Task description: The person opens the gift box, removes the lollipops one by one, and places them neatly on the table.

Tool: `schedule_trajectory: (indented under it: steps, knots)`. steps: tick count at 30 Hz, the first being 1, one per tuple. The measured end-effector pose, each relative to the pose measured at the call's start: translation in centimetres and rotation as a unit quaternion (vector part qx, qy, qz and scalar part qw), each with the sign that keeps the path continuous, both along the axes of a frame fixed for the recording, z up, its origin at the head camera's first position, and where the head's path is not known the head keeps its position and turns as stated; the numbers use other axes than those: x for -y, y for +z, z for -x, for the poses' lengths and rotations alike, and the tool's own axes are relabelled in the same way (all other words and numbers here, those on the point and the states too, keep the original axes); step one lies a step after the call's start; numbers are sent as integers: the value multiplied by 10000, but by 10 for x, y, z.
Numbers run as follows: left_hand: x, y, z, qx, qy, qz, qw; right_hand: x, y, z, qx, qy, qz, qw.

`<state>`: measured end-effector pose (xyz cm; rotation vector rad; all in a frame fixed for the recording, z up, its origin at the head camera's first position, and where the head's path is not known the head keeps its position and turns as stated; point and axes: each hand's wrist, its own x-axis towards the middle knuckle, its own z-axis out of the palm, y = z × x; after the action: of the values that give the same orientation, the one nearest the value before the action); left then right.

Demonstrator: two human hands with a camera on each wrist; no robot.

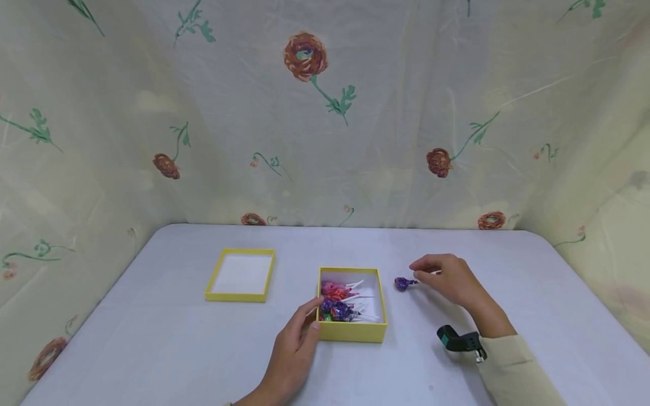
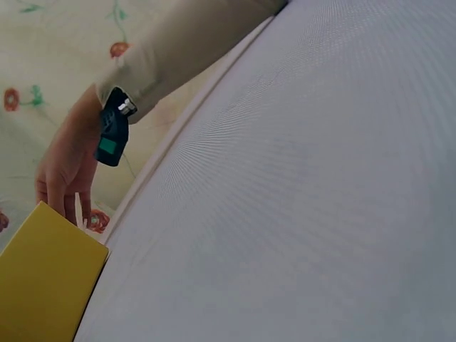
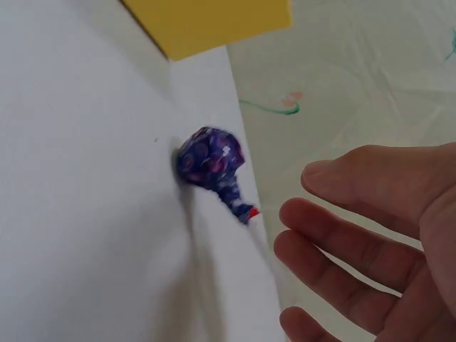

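A yellow box (image 1: 351,332) with white inside stands uncovered in the head view. Several wrapped lollipops (image 1: 337,291) lie in it, their heads left and white sticks right. My left hand (image 1: 291,345) touches the box's left side near the front corner, its fingers fairly straight. Right of the box, a purple-wrapped lollipop (image 1: 402,283) has its head against the white table. Close by its stick is my right hand (image 1: 447,277). The right wrist view shows the thumb and fingers (image 3: 335,231) spread apart beside the lollipop (image 3: 210,158), with nothing visibly pinched.
A yellow-edged lid (image 1: 236,297), white inside, lies left of the box. Flowered cloth (image 1: 386,113) hangs behind the white table (image 1: 152,338) and at both sides. A dark wrist camera (image 1: 461,341) sticks out from the right sleeve.
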<state>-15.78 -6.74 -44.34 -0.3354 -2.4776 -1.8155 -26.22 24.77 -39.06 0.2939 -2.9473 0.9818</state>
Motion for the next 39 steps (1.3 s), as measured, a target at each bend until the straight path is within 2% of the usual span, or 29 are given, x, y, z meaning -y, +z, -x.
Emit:
schedule_trajectory:
  steps: [13, 27, 39]
  knots:
    - [1, -2, 2, -22, 8, -10, 10000, 19, 24, -12, -537, 366, 151, 9978]
    - [-1, -2, 5, 57, -6, 90, 9999, 47, 35, -26, -619, 841, 314, 9940]
    - [1, -2, 3, -3, -42, 15, 10000, 82, 32, -29, -342, 1515, 599, 9861]
